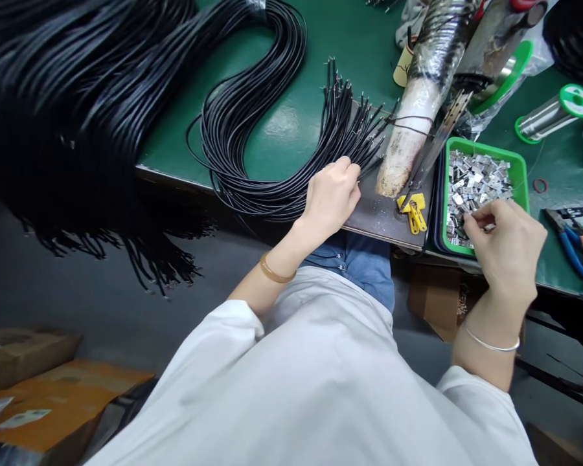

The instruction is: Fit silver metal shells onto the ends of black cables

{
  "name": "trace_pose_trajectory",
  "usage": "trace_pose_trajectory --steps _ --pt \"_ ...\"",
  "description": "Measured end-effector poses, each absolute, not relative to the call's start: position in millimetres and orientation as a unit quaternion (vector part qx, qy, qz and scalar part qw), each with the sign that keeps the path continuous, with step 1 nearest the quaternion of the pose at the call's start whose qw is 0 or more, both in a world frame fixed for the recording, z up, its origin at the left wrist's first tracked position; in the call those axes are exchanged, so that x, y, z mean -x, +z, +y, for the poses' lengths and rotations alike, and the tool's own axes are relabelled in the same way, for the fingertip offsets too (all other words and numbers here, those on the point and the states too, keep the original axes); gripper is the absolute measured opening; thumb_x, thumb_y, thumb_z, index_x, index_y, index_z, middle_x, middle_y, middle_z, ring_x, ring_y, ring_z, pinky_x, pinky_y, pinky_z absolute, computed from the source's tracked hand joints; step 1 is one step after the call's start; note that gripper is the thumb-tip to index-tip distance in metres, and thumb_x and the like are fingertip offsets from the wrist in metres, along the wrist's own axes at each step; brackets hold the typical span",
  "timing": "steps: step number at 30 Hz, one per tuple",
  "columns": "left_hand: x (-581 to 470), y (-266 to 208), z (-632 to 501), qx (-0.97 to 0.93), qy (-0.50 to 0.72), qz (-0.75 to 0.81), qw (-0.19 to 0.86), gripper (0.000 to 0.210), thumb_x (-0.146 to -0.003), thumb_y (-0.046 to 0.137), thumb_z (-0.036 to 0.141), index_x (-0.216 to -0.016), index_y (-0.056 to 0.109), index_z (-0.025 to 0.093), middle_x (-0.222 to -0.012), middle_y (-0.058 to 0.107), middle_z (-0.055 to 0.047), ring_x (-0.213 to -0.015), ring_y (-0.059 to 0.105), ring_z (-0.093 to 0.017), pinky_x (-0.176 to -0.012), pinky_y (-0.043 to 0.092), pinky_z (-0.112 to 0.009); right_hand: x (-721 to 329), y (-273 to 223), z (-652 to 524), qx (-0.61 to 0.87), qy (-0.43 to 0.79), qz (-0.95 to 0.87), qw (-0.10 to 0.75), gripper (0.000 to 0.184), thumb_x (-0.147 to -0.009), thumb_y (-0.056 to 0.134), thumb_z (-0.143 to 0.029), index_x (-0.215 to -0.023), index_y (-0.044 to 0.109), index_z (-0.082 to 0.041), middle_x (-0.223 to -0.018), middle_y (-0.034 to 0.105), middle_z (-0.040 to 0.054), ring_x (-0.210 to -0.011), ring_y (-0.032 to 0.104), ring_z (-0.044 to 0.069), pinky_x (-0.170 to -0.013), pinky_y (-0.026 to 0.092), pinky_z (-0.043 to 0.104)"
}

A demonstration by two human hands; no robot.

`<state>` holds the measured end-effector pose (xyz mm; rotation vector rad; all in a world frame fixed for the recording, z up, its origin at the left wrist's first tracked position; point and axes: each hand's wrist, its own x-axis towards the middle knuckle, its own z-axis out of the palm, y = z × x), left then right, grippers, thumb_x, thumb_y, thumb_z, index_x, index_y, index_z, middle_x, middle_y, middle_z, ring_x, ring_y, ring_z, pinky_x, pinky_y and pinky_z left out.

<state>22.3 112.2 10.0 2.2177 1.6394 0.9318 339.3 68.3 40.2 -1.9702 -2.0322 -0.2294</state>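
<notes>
My left hand is closed at the edge of a bundle of black cables, fingers curled around cable near the stripped ends; how many cables it grips is hidden. Over a green tray of small metal terminals, my right hand makes a thumb-and-finger pinch. A small metal terminal seems to be at its fingertips, though it is hard to make out. Between the two hands, a soldering iron points downward, strapped beside a plastic-wrapped roll. Yellow sponge-like pieces lie under its tip.
A large pile of black cables hangs over the table's left edge. Solder wire spools, a red ring and pliers are on the right. Cardboard boxes stand on the floor at lower left.
</notes>
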Motion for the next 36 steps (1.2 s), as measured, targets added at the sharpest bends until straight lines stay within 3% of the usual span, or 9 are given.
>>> trace_pose_trajectory --steps 3,7,13,16,18,21,23,28,36 --pt "-16.8 2.9 109.1 -0.656 0.481 0.549 0.19 0.01 -0.081 0.06 0.007 -0.084 0.061 0.017 -0.072 0.057 0.001 -0.066 0.055 -0.012 -0.065 0.043 -0.026 -343.8 39.6 58.0 0.683 -0.111 -0.705 0.153 0.012 -0.082 0.067 -0.026 -0.077 0.057 -0.022 -0.072 0.063 -0.0013 -0.064 0.056 0.014 -0.063 0.032 0.029" --pt "-4.0 1.1 94.4 -0.492 0.631 0.496 0.338 0.011 -0.085 0.059 0.014 -0.094 0.06 0.019 -0.058 0.043 0.008 -0.047 0.038 -0.006 -0.049 0.031 -0.02 -348.5 38.9 46.3 0.69 -0.105 -0.675 0.239 0.012 -0.082 0.067 -0.03 -0.078 0.06 -0.022 -0.073 0.065 -0.0019 -0.056 0.055 0.012 -0.062 0.04 0.027" --pt "1.2 5.1 97.9 -0.383 0.675 0.456 0.436 0.012 -0.084 0.063 0.022 -0.089 0.053 0.021 -0.063 0.059 0.006 -0.048 0.049 -0.006 -0.047 0.039 -0.017 -329.3 46.7 42.1 0.649 -0.177 -0.627 0.393 0.007 -0.07 0.071 -0.019 -0.075 0.067 -0.022 -0.07 0.069 0.0016 -0.056 0.059 0.014 -0.058 0.046 0.029" --pt "0.7 7.5 106.6 -0.356 0.673 0.411 0.502 0.013 -0.087 0.062 0.026 -0.091 0.05 0.022 -0.085 0.073 -0.001 -0.074 0.069 -0.01 -0.069 0.054 -0.02 -307.5 53.1 34.9 0.634 -0.076 -0.589 0.495 0.01 -0.069 0.075 -0.021 -0.074 0.067 -0.021 -0.072 0.07 0.0037 -0.055 0.063 0.016 -0.05 0.048 0.03" --pt "0.1 10.1 108.8 -0.354 0.679 0.39 0.51 0.015 -0.085 0.065 0.026 -0.09 0.052 0.021 -0.102 0.075 -0.004 -0.096 0.071 -0.013 -0.083 0.056 -0.023 -293.4 56.5 28.1 0.619 0.008 -0.571 0.54 0.018 -0.069 0.08 -0.023 -0.073 0.063 -0.021 -0.076 0.07 0.0049 -0.05 0.063 0.015 -0.043 0.048 0.03" --pt "-3.1 20.4 100.3 -0.372 0.709 0.362 0.478 0.019 -0.081 0.073 0.027 -0.089 0.056 0.021 -0.094 0.07 -0.001 -0.081 0.066 -0.009 -0.072 0.053 -0.019 -275.7 59.7 18.8 0.607 0.025 -0.556 0.566 0.023 -0.07 0.084 -0.024 -0.073 0.062 -0.02 -0.079 0.071 0.006 -0.054 0.068 0.018 -0.046 0.055 0.032" --pt "-7.7 32.1 85.4 -0.426 0.672 0.322 0.513 0.023 -0.08 0.078 0.03 -0.091 0.06 0.021 -0.088 0.068 0.001 -0.062 0.056 -0.005 -0.059 0.047 -0.018 -265.2 61.6 13.9 0.605 -0.044 -0.557 0.567 0.019 -0.072 0.084 -0.023 -0.076 0.065 -0.02 -0.082 0.073 0.0074 -0.068 0.073 0.022 -0.055 0.06 0.036" --pt "-29.7 45.6 43.7 -0.569 0.362 0.232 0.701 0.022 -0.078 0.081 0.029 -0.089 0.071 0.013 -0.07 0.063 -0.001 -0.057 0.049 -0.005 -0.052 0.039 -0.019 -235.9 63.1 4.5 0.546 -0.105 -0.606 0.569 0.015 -0.078 0.078 -0.013 -0.087 0.07 -0.021 -0.09 0.076 0.005 -0.086 0.075 0.022 -0.068 0.062 0.036" --pt "-53.7 11.0 41.3 -0.421 0.449 0.358 0.702 0.024 -0.076 0.08 0.027 -0.085 0.062 0.013 -0.061 0.061 0.004 -0.052 0.051 -0.004 -0.051 0.041 -0.016 -215.7 32.7 2.0 0.567 0.141 -0.629 0.513 0.01 -0.087 0.071 -0.017 -0.093 0.075 -0.024 -0.101 0.074 0.0034 -0.093 0.073 0.019 -0.083 0.063 0.039"
